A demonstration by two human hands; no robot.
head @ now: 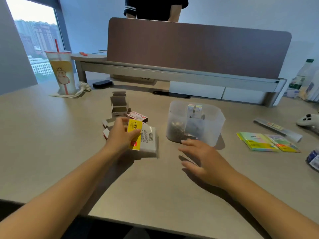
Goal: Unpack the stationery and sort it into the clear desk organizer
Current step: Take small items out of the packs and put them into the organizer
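My left hand (120, 133) grips a plastic packet with a yellow label (144, 138) just above the desk, left of centre. The clear desk organizer (214, 121) stands to its right; one compartment holds dark metal clips, another holds small pastel sticky-note pads. My right hand (203, 157) hovers with fingers spread just in front of the organizer, holding nothing. Opened small cardboard boxes (119, 106) and a red-and-white box (138, 116) lie behind my left hand. Packs of colourful sticky notes (259, 141) lie at the right.
A drink cup with a red straw (62, 73) stands at the far left. A long clear packet (278, 129), a white game controller (309, 120) and a blue-white packet (313, 159) sit at the right edge. A partition (198, 49) backs the desk; a person stands behind it.
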